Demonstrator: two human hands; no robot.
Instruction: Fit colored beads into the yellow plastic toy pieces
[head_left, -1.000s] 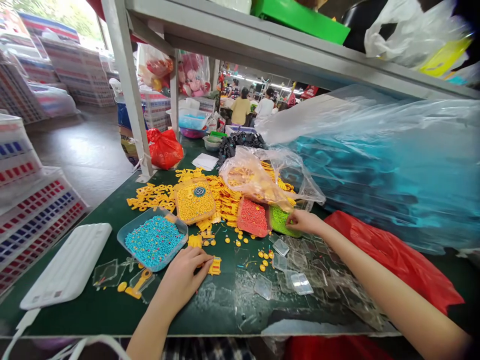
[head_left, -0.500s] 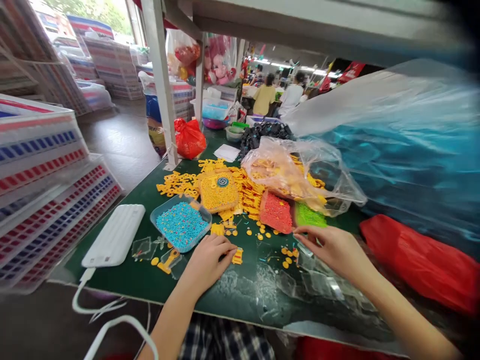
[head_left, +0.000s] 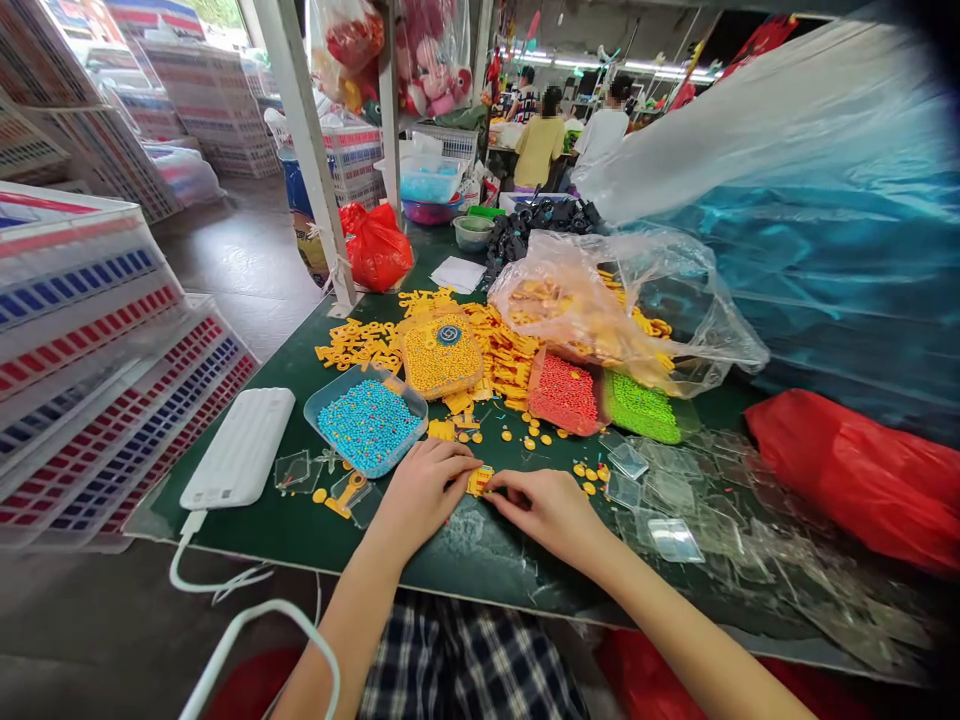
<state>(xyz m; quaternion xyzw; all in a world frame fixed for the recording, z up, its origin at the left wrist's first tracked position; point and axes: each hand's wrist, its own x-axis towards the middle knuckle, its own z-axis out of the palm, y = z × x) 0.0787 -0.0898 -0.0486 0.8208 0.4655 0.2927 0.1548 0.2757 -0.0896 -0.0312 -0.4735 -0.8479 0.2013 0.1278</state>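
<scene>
My left hand (head_left: 427,490) and my right hand (head_left: 544,510) meet over the dark green table top (head_left: 480,560), with a small yellow plastic strip (head_left: 480,481) pinched between their fingertips. Behind my left hand sits a transparent tray of blue beads (head_left: 367,425). Loose round yellow beads (head_left: 529,441) lie just beyond the strip. Farther back are heaps of yellow beads (head_left: 441,356), red beads (head_left: 564,394) and green beads (head_left: 641,407). Yellow plastic pieces (head_left: 502,358) are scattered among them, and a transparent bag of yellow pieces (head_left: 592,305) lies behind.
Transparent plastic sheets (head_left: 690,520) lie on the table's right side. A white power bank (head_left: 240,450) with a cable sits at left, beside stacked trays (head_left: 97,370). A red bag (head_left: 840,470) and a blue-tinted plastic sheet (head_left: 825,230) fill the right. Co-workers (head_left: 570,130) stand beyond.
My right hand has moved left from near the green beads to the yellow strip, meeting my left hand. The strip now sits between both hands, and the view has tilted.
</scene>
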